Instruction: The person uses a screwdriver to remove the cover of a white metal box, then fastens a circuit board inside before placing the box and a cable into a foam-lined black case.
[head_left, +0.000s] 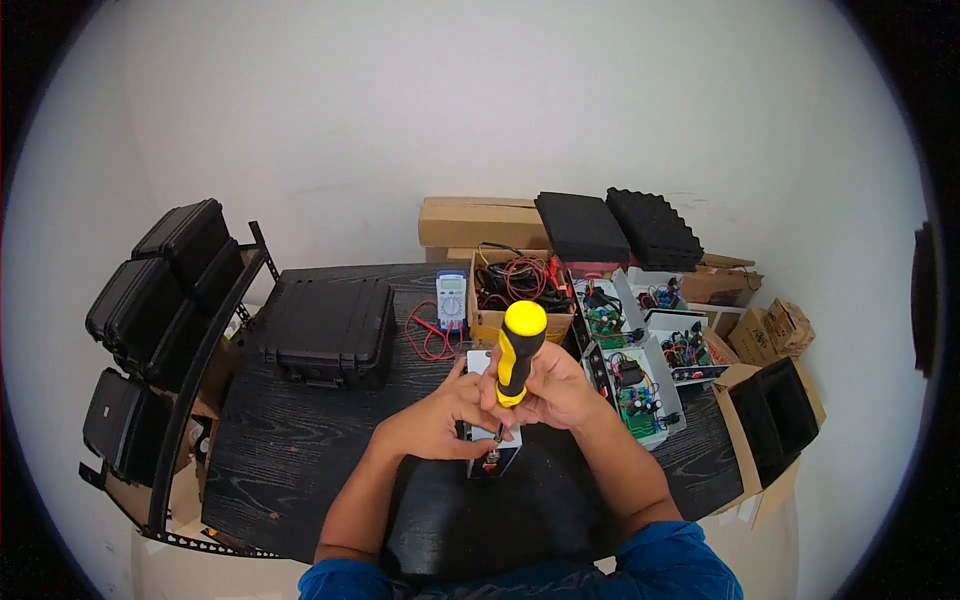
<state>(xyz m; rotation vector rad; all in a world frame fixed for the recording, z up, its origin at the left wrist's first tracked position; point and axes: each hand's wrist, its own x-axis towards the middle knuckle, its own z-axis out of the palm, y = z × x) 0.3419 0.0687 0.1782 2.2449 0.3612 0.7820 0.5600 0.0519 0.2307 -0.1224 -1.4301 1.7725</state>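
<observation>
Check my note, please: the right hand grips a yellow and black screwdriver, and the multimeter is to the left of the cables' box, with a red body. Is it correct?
Not quite: the head view shows that the multimeter has a blue body, not red. The rest stands: right hand, yellow and black screwdriver, left of the cables' box.

The screwdriver (pixel 514 362) is coloured in yellow and black, the black tabletop (pixel 265 450) is streaked with pale grain, the multimeter (pixel 452 302) is edged in blue, its leads (pixel 430 327) are coloured red, and the sleeves (pixel 680 562) are shown blue.
</observation>
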